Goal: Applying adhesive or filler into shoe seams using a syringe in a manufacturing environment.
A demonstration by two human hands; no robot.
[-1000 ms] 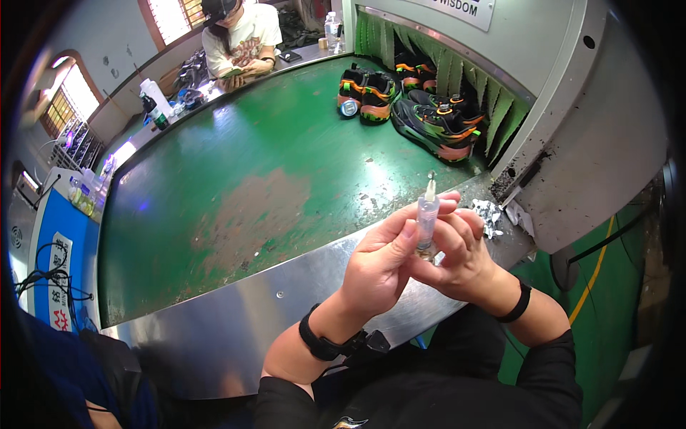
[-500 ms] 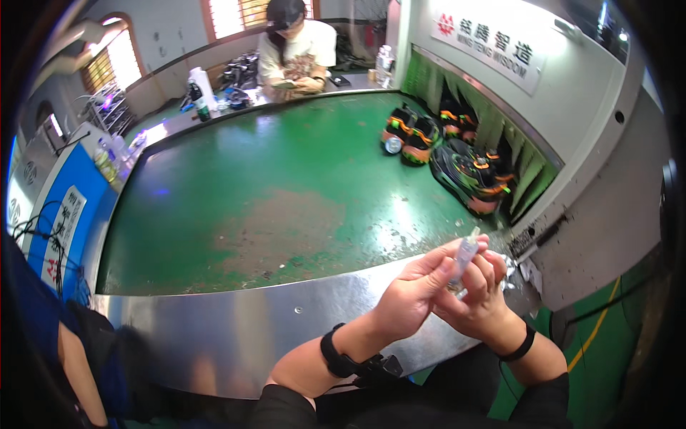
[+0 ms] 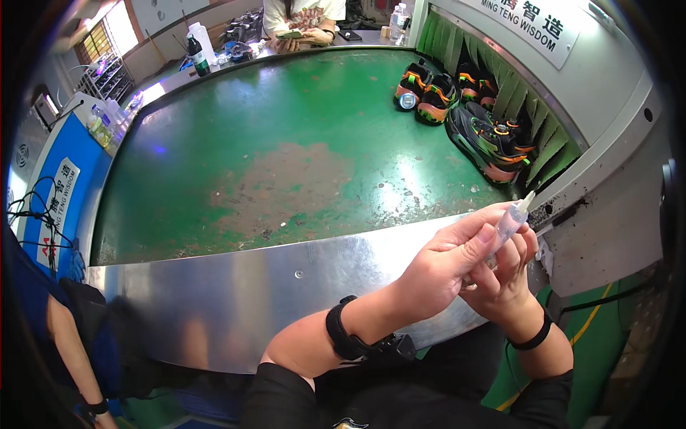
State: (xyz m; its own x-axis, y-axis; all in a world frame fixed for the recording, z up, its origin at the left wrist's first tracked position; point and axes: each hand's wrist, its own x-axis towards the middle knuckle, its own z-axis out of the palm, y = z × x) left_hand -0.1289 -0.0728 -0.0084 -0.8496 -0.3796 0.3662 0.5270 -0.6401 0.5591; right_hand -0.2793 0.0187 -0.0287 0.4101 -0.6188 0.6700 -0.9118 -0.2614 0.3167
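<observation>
Both hands meet at the near right, over the metal rim (image 3: 236,286) that fronts the tabletop (image 3: 286,164). Left hand (image 3: 443,268) lies in front of the right hand (image 3: 504,286); between them a small tube (image 3: 511,220), tip tilted up and away to the right.
Shoes (image 3: 464,114) stand on the far right of the tabletop, against the slatted curtain (image 3: 529,107) of the housing on the right.
Bottles (image 3: 196,53) stand at the far left edge.
Another person (image 3: 304,18) sits behind the far edge.
A cabinet (image 3: 50,193) stands left of the tabletop.
</observation>
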